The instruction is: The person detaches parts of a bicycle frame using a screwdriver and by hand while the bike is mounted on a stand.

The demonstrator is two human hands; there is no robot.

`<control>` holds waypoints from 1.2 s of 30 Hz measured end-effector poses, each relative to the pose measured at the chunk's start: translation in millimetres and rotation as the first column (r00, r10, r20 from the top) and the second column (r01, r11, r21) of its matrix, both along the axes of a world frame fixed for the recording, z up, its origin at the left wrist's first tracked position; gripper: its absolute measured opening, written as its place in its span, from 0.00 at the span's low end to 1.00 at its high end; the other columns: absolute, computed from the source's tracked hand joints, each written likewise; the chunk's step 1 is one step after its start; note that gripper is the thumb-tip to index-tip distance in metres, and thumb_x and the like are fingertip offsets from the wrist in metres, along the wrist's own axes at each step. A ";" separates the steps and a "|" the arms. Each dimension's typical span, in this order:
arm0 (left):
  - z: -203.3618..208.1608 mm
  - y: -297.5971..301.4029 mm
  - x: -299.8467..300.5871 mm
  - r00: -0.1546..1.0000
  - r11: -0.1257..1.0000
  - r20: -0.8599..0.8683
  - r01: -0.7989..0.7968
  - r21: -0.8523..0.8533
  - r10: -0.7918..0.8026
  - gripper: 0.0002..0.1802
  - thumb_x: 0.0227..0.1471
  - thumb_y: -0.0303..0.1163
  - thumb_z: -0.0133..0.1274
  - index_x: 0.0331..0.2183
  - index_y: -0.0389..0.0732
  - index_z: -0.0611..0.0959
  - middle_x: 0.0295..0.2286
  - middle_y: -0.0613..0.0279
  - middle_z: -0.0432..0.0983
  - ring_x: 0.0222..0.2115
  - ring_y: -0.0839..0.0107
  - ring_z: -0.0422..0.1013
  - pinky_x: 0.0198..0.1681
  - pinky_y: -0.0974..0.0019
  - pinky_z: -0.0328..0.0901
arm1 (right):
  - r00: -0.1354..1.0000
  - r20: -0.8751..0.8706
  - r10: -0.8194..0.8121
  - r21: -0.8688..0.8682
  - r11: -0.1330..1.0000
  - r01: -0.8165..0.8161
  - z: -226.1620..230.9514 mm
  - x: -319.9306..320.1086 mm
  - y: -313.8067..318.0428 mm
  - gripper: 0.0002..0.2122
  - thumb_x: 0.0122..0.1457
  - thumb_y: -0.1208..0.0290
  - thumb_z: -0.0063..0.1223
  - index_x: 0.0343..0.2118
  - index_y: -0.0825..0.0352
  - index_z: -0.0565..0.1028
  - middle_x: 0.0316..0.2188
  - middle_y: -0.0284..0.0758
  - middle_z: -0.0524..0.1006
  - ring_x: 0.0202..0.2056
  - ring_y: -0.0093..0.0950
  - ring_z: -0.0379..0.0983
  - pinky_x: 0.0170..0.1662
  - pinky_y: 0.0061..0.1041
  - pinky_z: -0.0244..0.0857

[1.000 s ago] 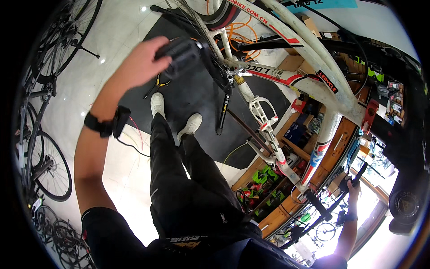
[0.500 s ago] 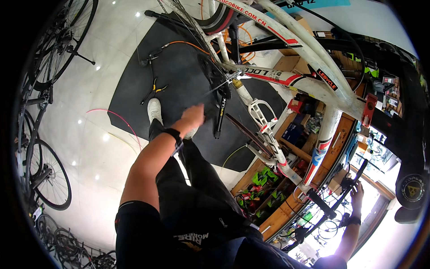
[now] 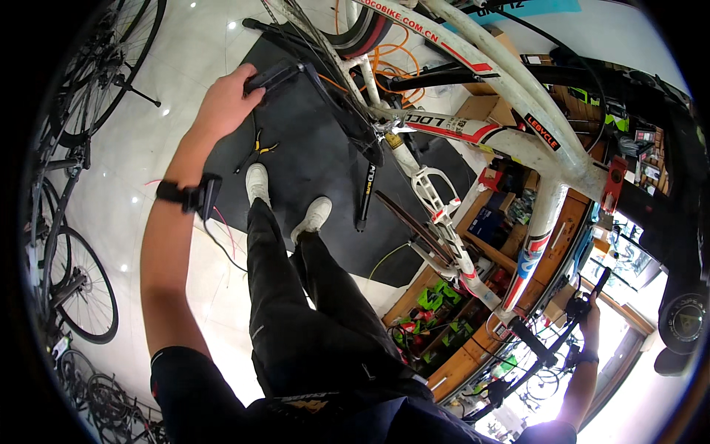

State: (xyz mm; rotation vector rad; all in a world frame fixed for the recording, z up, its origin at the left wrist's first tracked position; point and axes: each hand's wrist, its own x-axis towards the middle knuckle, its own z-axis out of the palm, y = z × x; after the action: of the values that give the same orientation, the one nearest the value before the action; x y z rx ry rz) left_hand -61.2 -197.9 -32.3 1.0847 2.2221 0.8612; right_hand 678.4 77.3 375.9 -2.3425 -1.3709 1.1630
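Note:
A white bicycle [image 3: 488, 133] with red markings hangs at the right, its frame slanting across the view. My left hand [image 3: 229, 103] is closed round a black pedal [image 3: 275, 77] at the end of the crank arm [image 3: 319, 89]. The other crank arm [image 3: 367, 194] points down toward my feet. Far to the right, my right hand [image 3: 591, 320] is wrapped round the end of the black handlebar [image 3: 566, 333]. Its fingers are partly hidden and backlit.
A black mat [image 3: 310, 155] lies under my feet, with yellow-handled pliers [image 3: 257, 148] on it. An orange hose [image 3: 403, 52] coils behind the bicycle. Parked bicycles [image 3: 78, 285] line the left. A wooden cabinet [image 3: 473, 344] with boxes and parts stands at the right.
My left hand, blurred beside the crank before, has swung forward and left with the pedal. The crank has turned. My right hand stays on the handlebar.

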 end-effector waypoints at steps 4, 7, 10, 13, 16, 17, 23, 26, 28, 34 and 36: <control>82.5 -12.3 42.9 0.952 0.985 0.266 0.121 0.121 -0.149 0.18 0.45 0.35 0.58 0.35 0.33 0.73 0.22 0.55 0.72 0.23 0.72 0.70 0.25 0.66 0.64 | 0.991 -0.121 -0.061 0.056 0.996 0.068 1.1 25.6 6.2 0.27 0.61 0.46 0.42 0.48 0.70 0.64 0.25 0.36 0.73 0.26 0.27 0.71 0.29 0.27 0.66; 101.2 -11.5 96.3 0.839 0.921 0.386 0.323 0.217 -0.385 0.19 0.41 0.37 0.61 0.33 0.34 0.76 0.24 0.48 0.76 0.23 0.57 0.75 0.28 0.60 0.67 | 0.995 -0.098 0.037 0.002 0.999 -0.037 3.3 21.3 2.9 0.28 0.60 0.46 0.44 0.49 0.70 0.64 0.27 0.36 0.72 0.27 0.27 0.71 0.31 0.27 0.67; 53.6 -9.9 163.0 0.662 0.859 0.568 0.480 0.181 -0.489 0.20 0.43 0.38 0.62 0.34 0.34 0.76 0.25 0.48 0.77 0.28 0.53 0.74 0.31 0.56 0.66 | 0.996 -0.085 0.024 0.022 1.000 -0.022 2.7 24.3 5.9 0.28 0.59 0.46 0.46 0.49 0.70 0.64 0.27 0.36 0.72 0.27 0.28 0.71 0.31 0.28 0.67; -18.7 -5.0 212.8 0.670 0.839 0.582 0.542 0.042 -0.462 0.19 0.44 0.37 0.60 0.35 0.34 0.77 0.33 0.43 0.76 0.36 0.49 0.73 0.38 0.54 0.67 | 0.983 -0.182 0.009 -0.017 1.000 -0.012 1.4 24.2 10.6 0.28 0.59 0.47 0.46 0.49 0.70 0.63 0.27 0.36 0.72 0.27 0.29 0.71 0.32 0.30 0.67; -111.7 0.3 232.7 0.771 0.859 0.472 0.509 -0.054 -0.427 0.19 0.44 0.37 0.60 0.37 0.34 0.78 0.34 0.43 0.76 0.38 0.48 0.72 0.41 0.53 0.67 | 0.994 -0.103 -0.031 0.069 0.997 0.039 1.9 32.8 14.7 0.27 0.60 0.48 0.46 0.49 0.69 0.64 0.27 0.36 0.72 0.28 0.29 0.71 0.32 0.30 0.67; -131.9 2.6 226.7 0.822 0.869 0.427 0.473 -0.143 -0.377 0.19 0.44 0.37 0.59 0.37 0.35 0.78 0.35 0.43 0.76 0.39 0.49 0.72 0.42 0.53 0.67 | 0.994 -0.099 0.053 0.033 0.998 -0.050 4.5 33.7 17.4 0.25 0.60 0.49 0.46 0.48 0.68 0.65 0.28 0.36 0.72 0.29 0.28 0.71 0.34 0.30 0.67; -167.8 21.9 148.8 0.983 0.846 0.148 0.168 -0.505 -0.107 0.18 0.53 0.35 0.49 0.44 0.37 0.73 0.41 0.44 0.74 0.43 0.46 0.71 0.46 0.51 0.67 | 1.000 0.015 -0.012 0.136 0.991 0.010 0.4 15.1 5.2 0.18 0.63 0.55 0.44 0.43 0.68 0.69 0.28 0.33 0.73 0.29 0.23 0.70 0.36 0.24 0.66; -162.6 17.1 90.8 0.999 0.903 -0.031 0.006 -0.429 -0.021 0.16 0.57 0.31 0.36 0.45 0.37 0.71 0.41 0.42 0.73 0.42 0.47 0.71 0.44 0.50 0.67 | 0.995 -0.095 0.002 0.014 1.000 0.000 2.1 15.7 8.4 0.17 0.65 0.56 0.42 0.44 0.68 0.69 0.31 0.34 0.74 0.32 0.24 0.70 0.37 0.25 0.67; -130.8 14.9 48.4 0.991 0.952 -0.128 -0.073 -0.296 0.036 0.16 0.54 0.31 0.42 0.44 0.36 0.70 0.38 0.42 0.74 0.40 0.48 0.72 0.42 0.49 0.66 | 0.999 -0.026 0.027 0.114 0.993 -0.024 1.8 29.1 6.0 0.18 0.65 0.56 0.40 0.44 0.68 0.69 0.31 0.34 0.73 0.34 0.24 0.70 0.35 0.25 0.67; 20.5 -13.7 18.0 0.903 0.966 0.427 -0.072 0.248 -0.043 0.16 0.48 0.32 0.55 0.38 0.34 0.74 0.23 0.58 0.72 0.25 0.70 0.71 0.29 0.68 0.66 | 0.921 0.253 0.296 0.193 0.917 -0.348 17.2 87.9 5.4 0.19 0.59 0.67 0.46 0.53 0.66 0.67 0.39 0.32 0.73 0.40 0.25 0.70 0.41 0.27 0.66; 59.8 -11.9 63.4 0.747 0.968 0.619 0.227 0.104 -0.242 0.20 0.44 0.36 0.60 0.35 0.33 0.76 0.24 0.58 0.73 0.27 0.71 0.72 0.30 0.67 0.67 | 0.996 0.043 0.082 0.275 0.957 -0.091 17.8 69.7 -6.6 0.19 0.62 0.59 0.47 0.52 0.65 0.69 0.38 0.31 0.74 0.39 0.23 0.70 0.40 0.28 0.65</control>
State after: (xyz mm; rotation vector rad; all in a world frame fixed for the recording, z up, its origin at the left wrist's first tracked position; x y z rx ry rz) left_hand 2.2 -209.9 27.5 0.8851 1.4832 0.9627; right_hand 748.1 70.7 393.7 -2.1318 -1.5489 0.8906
